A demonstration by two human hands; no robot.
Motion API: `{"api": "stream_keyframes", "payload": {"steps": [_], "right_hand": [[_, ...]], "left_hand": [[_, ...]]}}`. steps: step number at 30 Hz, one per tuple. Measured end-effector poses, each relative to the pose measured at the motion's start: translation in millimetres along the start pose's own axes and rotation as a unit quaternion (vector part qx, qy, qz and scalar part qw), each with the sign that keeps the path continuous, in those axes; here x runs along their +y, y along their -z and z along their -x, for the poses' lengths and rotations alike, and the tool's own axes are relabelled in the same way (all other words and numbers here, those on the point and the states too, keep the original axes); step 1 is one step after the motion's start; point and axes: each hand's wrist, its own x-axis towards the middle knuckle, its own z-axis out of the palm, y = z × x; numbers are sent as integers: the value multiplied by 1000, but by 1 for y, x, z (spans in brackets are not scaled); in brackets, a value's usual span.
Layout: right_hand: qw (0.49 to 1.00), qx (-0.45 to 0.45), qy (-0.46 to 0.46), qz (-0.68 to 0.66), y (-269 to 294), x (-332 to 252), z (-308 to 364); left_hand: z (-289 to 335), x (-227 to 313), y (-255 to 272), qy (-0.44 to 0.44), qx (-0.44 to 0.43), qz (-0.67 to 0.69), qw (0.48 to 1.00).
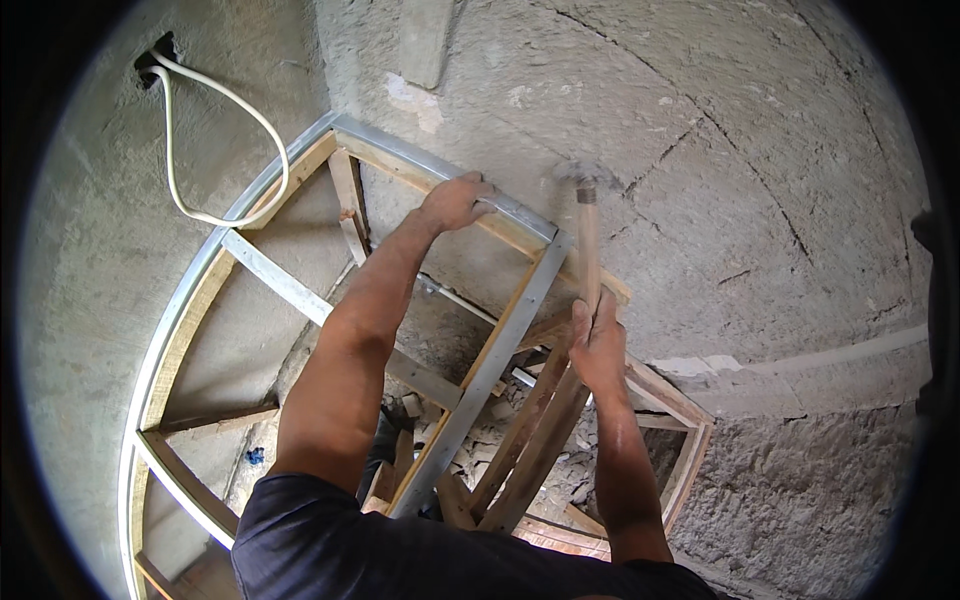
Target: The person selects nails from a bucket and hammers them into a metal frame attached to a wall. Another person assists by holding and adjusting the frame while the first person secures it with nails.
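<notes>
My right hand [598,345] is closed around the wooden handle of a hammer [589,240]. The hammer stands head up, and its head is smeared by motion in front of the rough wall, to the right of the frame's corner. With bent fingers, my left hand [458,203] grips the top rail of a frame, a silvery metal profile [395,148] lying along a wooden batten [515,235]. A second metal profile [505,350] runs from that rail's right end down toward me. I cannot tell whether the hammer touches the wall.
A white cable loop [168,150] hangs from a hole in the left wall. Wooden beams [535,440] slant up below my right hand. Rubble lies on the floor under the frame. A smaller wooden frame [690,450] is at the right, beside the rough concrete wall [760,240].
</notes>
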Motion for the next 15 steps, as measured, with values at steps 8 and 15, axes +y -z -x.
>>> {"api": "stream_keyframes", "payload": {"steps": [8,15], "right_hand": [[991,-77,-20,106,-24,-6,-18],[998,47,1,37,-30,-8,-6]], "left_hand": [[0,-2,-1,-9,4,-28,1000],[2,2,0,28,3,-27,999]]}}
